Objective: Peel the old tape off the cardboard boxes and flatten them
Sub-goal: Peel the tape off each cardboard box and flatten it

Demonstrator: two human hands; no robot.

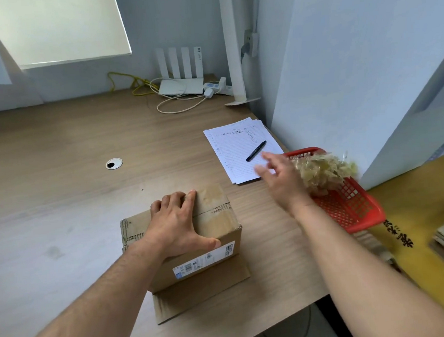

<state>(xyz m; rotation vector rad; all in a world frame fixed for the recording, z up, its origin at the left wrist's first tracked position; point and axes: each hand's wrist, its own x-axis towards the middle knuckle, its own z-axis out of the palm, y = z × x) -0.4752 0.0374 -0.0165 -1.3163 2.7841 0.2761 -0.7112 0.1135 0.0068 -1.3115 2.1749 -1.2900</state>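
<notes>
The box point(215, 220) stands near the front edge of the desk point(55, 155), with one flap lying flat toward that edge. The left hand point(178, 222) grips it from above, fingers curled over the far top edge and thumb on the near one, probably to steady it. The right hand point(283, 179), blurred, is spread and holds nothing. It is just beside the red basket point(363, 223) at the desk's right edge, where a wad of tape point(324, 172) is piled as scrap.
</notes>
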